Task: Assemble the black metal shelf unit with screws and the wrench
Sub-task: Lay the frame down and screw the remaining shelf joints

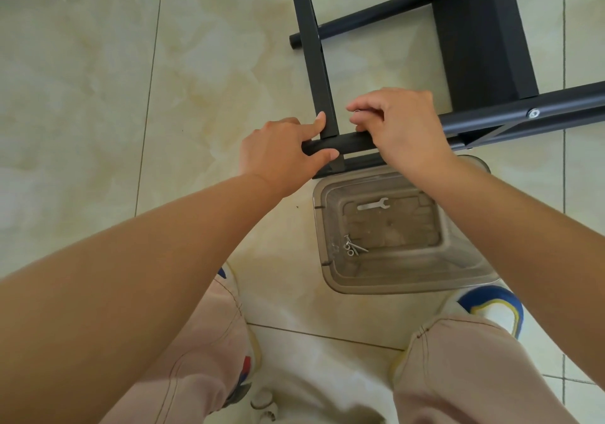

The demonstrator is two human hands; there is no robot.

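Now | left hand (281, 152) grip holds tube (347, 144) end | right hand (402, 122) grip pinches screw (357, 111) above tube

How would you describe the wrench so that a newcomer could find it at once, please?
Look in the clear plastic bin on the floor between the person's shoes. The wrench lies flat at its far end, silver and open-jawed, apart from the small screws clustered nearer.

Bright, even daylight, soft shadows, wide-angle bending at the edges, and perhaps slight blur along the bottom edge.
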